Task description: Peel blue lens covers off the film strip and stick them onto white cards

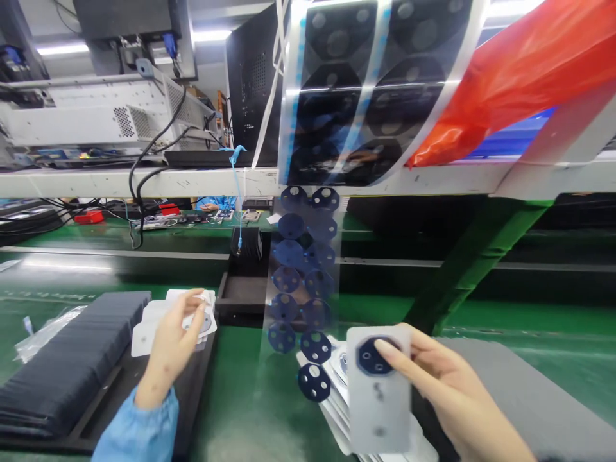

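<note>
Nearest the camera, a pale, smooth-faced panel, a rounded rectangle, is pinched in the right hand, the thumb pressed on its front over a dark octagonal piece with small round holes, the other fingers behind its right edge. Its long axis runs upright in view, the octagon end uppermost, away from the wearer, and its broad face turned to the camera. Far left of the left fingers, a crinkled clear plastic bag lies beside a long row of dark, thin-edged sheets packed in a black tray. Above the blue cloth sleeve, the left hand has thumb and forefinger slightly parted at overlapping white panels; whether they grip one I cannot tell. Between both hands' fingers, a limp, see-through film strip hangs over the green tabletop, carrying two columns of dark octagons with punched holes. Just below and left of the right fingers, more pale panels lie fanned in a slanting pile. Right of those fingers, behind the hand, stretches a matt grey, fine-edged stack; above it hangs glossy, creased red plastic.
</note>
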Tool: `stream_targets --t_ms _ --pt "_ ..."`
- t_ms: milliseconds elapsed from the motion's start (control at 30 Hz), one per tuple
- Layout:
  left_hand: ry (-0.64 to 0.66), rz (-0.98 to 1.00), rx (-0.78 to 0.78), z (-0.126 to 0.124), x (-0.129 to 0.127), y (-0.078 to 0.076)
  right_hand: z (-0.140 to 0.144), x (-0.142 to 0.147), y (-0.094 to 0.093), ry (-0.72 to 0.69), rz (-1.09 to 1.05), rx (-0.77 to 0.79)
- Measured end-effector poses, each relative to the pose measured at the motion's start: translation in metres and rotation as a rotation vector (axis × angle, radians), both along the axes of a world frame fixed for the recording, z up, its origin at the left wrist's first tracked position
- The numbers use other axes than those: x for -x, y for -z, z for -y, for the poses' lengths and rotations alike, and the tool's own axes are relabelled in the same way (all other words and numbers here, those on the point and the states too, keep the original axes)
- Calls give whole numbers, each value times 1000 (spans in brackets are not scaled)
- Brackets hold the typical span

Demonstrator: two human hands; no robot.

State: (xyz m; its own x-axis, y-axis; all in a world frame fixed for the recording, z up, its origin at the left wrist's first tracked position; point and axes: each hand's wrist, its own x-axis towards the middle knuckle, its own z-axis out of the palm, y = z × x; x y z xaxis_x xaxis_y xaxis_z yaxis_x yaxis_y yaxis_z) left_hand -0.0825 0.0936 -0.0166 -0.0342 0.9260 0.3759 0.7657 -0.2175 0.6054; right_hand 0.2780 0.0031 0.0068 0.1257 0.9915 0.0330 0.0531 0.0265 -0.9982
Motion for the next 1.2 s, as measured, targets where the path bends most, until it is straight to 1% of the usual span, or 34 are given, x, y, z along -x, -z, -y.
stream_targets --t_ms 67,133,233,267,333,400,467,533,600,667,700,767,800,833,900,967,1033,1133,1200 --pt "-54 -94 34 -31 26 17 -13 -23 6 9 166 118" --pt "-83 -175 81 -51 42 37 -31 -36 19 -54 383 203" --pt "-94 -257 123 -65 53 60 -58 -40 46 -99 484 228" --pt "-93 -273 128 -66 54 65 -65 -40 54 -117 502 238" --pt "-92 -285 126 -67 55 67 -74 -38 68 -142 539 262" --pt "-88 -267 124 -67 56 61 -77 -36 72 -113 573 266" --pt "-84 -220 132 -64 55 51 -74 -35 67 -22 603 231" --pt "-97 -150 132 -58 51 38 -65 -31 55 68 613 160" --pt "-127 -77 104 -47 43 23 -50 -24 38 95 589 78" --pt "-120 42 69 -34 31 10 -32 -14 24 32 520 9" --pt "-86 131 66 -27 23 5 -23 -8 19 -47 466 -14" --pt "41 365 112 -14 5 -3 -10 5 14 -200 413 -8" --pt "111 427 165 -8 -6 -4 -6 12 15 -251 400 7" --pt "180 448 228 -3 -16 -5 -5 19 16 -277 394 25" --pt "304 429 345 6 -36 -3 -7 32 21 -296 352 37" --pt "399 426 427 13 -51 0 -13 42 24 -300 288 22" --pt "461 448 499 20 -58 0 -17 49 22 -283 251 -3" --pt "528 597 590 28 -62 -2 -14 56 15 -256 244 -61" --pt "545 690 608 32 -66 -3 -10 59 12 -246 262 -133"
